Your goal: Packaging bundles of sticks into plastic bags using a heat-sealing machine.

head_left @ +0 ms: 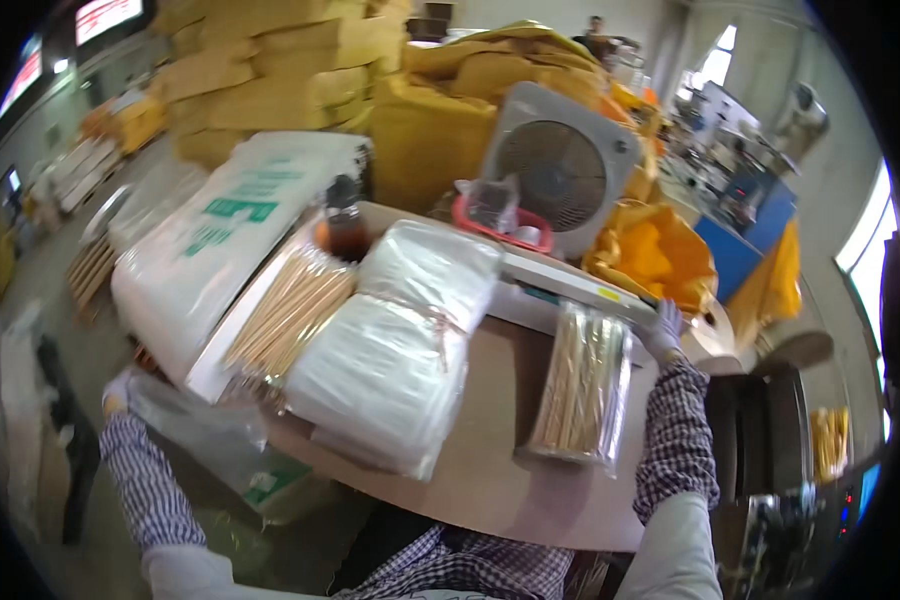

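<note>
My left hand (pixel 118 391), in a pale glove, is at the far left, closed at the edge of a clear plastic bag (pixel 205 425) that hangs beside the table; its fingers are small and partly hidden. On the right my gloved right hand (pixel 663 332) rests with fingers stretched out at the end of a long white box (pixel 580 285). Just left of it lies a clear pack of wooden sticks (pixel 582 390). A second pack of sticks (pixel 290 305) sits left of the middle. Between them is a thick stack of clear bags (pixel 395 350), tied with string.
The brown table (pixel 490 490) curves in front of me. A big white sack (pixel 240 220) lies at the left, near a dark-topped bottle (pixel 343 220). Behind stand a box fan (pixel 560 165), a red basket (pixel 520 235), yellow sacks (pixel 440 120) and an open yellow bag (pixel 660 250).
</note>
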{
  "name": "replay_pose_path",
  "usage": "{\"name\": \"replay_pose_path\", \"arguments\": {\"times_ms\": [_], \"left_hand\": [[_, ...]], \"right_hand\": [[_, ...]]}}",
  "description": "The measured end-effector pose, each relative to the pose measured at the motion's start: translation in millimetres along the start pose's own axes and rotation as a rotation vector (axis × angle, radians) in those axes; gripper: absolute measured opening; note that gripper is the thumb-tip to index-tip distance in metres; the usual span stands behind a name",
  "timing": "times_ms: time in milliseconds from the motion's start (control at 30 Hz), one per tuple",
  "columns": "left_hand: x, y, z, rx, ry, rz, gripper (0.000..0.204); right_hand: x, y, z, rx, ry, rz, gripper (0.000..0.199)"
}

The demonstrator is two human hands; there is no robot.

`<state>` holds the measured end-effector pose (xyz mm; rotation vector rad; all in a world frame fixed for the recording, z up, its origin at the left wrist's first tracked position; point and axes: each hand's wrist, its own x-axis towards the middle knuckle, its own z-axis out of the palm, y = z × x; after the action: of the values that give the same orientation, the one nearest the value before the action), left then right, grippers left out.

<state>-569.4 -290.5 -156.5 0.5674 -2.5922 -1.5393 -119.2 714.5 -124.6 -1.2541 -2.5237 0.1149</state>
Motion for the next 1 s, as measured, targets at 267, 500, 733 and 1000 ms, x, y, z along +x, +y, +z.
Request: {"name": "replay_pose_path", "arguments": {"times_ms": [267, 500, 733, 1000], "left_hand": [[-156.2, 11.7, 108.8, -0.278, -0.114, 0.06, 0.027], [-325.1, 43.6, 82.1, -0.721, -0.025, 0.011, 0.016], [-339.9, 24.7, 83.2, -0.799, -0.108, 0.083, 0.017], [-361.7, 5.7, 59.1, -0.898, -0.165, 0.044, 0.021]], "right_hand": [[-159.3, -33.8, -5.1, 0.74, -0.429, 0.403, 0.059], [-310.8, -105.7, 13.3, 1.842, -0.353, 0.604, 0.032], [-339.6, -297.8, -43.7, 2.395, -0.677, -0.306, 0.029], [-383.4, -425.7, -18.8, 2.107, -0.841, 0.123, 0.05]]}}
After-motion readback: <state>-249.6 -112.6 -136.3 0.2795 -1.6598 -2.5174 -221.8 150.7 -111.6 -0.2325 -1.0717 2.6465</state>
